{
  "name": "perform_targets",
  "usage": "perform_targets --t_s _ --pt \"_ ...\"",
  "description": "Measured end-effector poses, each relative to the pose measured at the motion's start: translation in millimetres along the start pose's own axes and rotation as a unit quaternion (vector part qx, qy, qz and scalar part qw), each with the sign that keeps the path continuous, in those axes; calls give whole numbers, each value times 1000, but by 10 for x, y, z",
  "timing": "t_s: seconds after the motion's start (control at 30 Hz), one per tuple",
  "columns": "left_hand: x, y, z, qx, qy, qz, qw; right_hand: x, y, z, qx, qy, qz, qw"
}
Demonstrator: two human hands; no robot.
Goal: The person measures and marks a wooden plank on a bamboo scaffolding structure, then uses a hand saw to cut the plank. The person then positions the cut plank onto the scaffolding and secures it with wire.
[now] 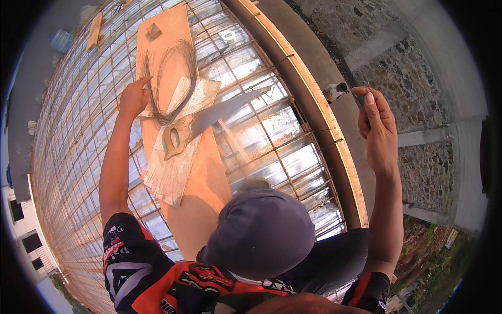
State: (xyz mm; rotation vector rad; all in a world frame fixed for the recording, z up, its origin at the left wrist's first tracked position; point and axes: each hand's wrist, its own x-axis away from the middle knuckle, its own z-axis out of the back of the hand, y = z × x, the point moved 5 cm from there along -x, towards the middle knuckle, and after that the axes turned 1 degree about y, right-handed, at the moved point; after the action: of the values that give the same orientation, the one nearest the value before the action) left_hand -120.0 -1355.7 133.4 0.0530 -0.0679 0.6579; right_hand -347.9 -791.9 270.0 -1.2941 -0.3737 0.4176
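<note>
Wire [165, 120] lies on the long board [206, 167], left of centre: plenty remains, loosely bundled, while the steel grid [83, 120] looks already laid. Nearer, a saw [214, 116] on a pale scrap board [167, 180] crowds it. Left hand [135, 98] gathers its fingertips at the left strand, grip unclear; right hand [377, 118], well apart, has curled fingers, whether pinching anything I cannot tell. Farthest, a wooden block [152, 31].

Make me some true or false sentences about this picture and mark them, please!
1. The saw has its handle over the pale board. True.
2. The right hand grips the saw. False: it is raised, apart from the saw.
3. The dark wire is bent in a curve. True.
4. The small block sits at the plywood's near end. False: the far end.
5. The left hand is beside the wire. True.
</note>
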Motion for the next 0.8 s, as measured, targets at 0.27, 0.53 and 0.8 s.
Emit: perform_targets --t_s 0.27,0.53,0.8 --pt "1949 2135 -165 688 -285 -36 666 836 571 -1462 105 -221 -20 969" --pt "1448 3176 -44 872 -187 63 448 1372 1276 -1279 -17 -228 -116 967" --pt "1540 3757 486 789 -199 -4 581 453 589 -479 -192 -7 -53 980"
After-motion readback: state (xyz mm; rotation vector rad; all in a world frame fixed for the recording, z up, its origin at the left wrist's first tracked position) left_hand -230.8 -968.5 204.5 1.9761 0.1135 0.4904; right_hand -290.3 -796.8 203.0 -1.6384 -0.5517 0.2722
